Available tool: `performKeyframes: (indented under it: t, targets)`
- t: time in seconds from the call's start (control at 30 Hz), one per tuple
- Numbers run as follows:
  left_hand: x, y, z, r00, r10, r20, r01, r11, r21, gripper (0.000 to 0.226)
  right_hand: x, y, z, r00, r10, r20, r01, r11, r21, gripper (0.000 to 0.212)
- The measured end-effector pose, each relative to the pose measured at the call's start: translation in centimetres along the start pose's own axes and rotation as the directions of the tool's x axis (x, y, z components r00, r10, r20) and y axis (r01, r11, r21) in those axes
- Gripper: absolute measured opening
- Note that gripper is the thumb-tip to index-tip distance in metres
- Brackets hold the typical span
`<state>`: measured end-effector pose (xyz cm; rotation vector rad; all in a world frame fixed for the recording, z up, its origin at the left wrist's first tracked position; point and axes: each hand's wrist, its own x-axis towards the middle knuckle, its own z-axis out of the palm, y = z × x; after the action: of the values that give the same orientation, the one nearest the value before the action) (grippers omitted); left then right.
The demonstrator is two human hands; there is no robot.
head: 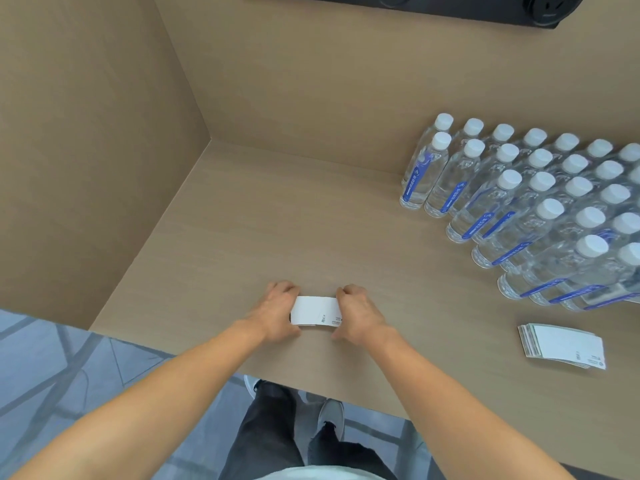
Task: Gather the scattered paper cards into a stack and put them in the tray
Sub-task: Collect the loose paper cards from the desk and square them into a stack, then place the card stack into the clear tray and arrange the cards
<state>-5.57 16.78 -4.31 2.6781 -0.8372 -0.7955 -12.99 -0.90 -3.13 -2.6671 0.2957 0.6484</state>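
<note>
Cards (313, 310) held between both hands, low on the desk (242, 220)

At 9 o'clock a tan wall panel (86, 150) rises along the desk's left side. At 8 o'clock grey patterned floor (52, 368) shows below the desk's front edge.

Toward 6 o'clock the left hand (277, 311) grips the left end of the cards, a small white pile close to the front edge. Its fingers (284, 288) curl over the far edge and the thumb closes on the near edge, pinching that end. Whether the pile rests on the desk or sits just above it cannot be told. Small print marks the top card's near right corner. The right hand (358, 311) mirrors the left on the right end, fingers (349, 292) curled over the far side and the thumb low on the near side.

Under the forearms are dark trousers (270, 438) and a grey shoe (330, 417).

At 1 o'clock a black unit (433, 5) with a round socket runs along the top edge. From 2 to 3 o'clock, clear water bottles (540, 209) with white caps and blue labels stand in tight rows. At 4 o'clock a second stack (562, 346) of white cards lies flat on the desk, slightly fanned at its left end. It sits near the closest bottles and well apart from the right hand.
</note>
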Motion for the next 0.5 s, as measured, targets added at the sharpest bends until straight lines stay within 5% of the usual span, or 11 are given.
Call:
performKeyframes:
  t: [0.27,0.5]
  targets:
    - [0.4,-0.6,0.6,0.999,0.043,-0.024,-0.042,0.999,0.027,0.037,0.2,0.5,1.3,0.996,-0.076,-0.043,0.075,0.997,-0.029,0.035]
    - [-0.6,2.1,-1.3,0.993,0.059,0.101,-0.08,0.972,0.22,0.039,-1.6,0.8,0.1,0.996,-0.088,0.002,0.088,0.994,-0.067,0.048]
